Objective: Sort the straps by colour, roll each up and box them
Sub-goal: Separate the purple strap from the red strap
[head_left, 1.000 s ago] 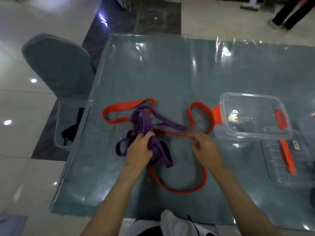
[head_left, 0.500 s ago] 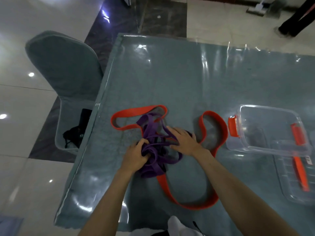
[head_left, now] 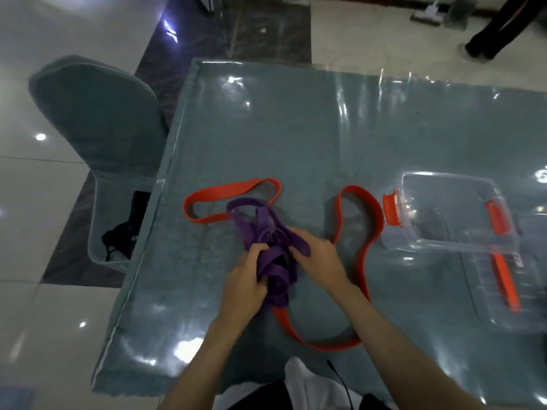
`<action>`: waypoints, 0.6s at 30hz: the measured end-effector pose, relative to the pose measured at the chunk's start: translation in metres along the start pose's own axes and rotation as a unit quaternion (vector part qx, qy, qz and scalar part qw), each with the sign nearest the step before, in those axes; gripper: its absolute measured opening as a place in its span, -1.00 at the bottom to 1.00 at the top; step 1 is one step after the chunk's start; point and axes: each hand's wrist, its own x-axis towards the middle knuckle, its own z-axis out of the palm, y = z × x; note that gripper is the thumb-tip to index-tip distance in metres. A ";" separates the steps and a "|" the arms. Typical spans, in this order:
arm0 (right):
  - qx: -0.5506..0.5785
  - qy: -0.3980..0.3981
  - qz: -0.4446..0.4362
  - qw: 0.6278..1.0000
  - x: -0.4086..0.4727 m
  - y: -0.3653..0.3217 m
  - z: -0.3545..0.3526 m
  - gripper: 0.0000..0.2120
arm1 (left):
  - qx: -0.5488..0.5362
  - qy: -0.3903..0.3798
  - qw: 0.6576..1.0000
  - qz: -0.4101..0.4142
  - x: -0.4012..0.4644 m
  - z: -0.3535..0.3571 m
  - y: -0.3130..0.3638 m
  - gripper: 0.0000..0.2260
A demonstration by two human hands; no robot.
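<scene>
Straps lie tangled near the table's front edge, right before you: the purple strap is bunched in a heap on top of the orange strap, which sprawls in long loops on the blue cover. One orange loop reaches left beyond the purple heap, another arcs right until it lies just beside the box, and a third swings down toward you and back up under the heap.

Your left hand grips the near part of the purple bundle, fingers curled round several folds of it. Your right hand comes in from the other side, fingers curled on the purple strap, a flat purple end lying across your fingers. The two hands sit close together with the bundle between them, lifted a little off the cover; how far you cannot tell.

To your right the clear box stands open, with an orange latch at its left end and another at its right. Its clear lid, with an orange strip on it, lies flat just nearer you, touching the box's near side.

A chair in a blue-grey cover stands at the table's left side, something black lying on its seat. At the far right, someone's dark trouser legs stand on the tiled floor.
</scene>
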 end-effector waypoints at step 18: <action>0.294 -0.019 0.077 0.952 -0.200 0.026 -0.185 -0.10 | -0.094 -0.124 0.976 0.154 -0.076 0.084 0.175 -0.46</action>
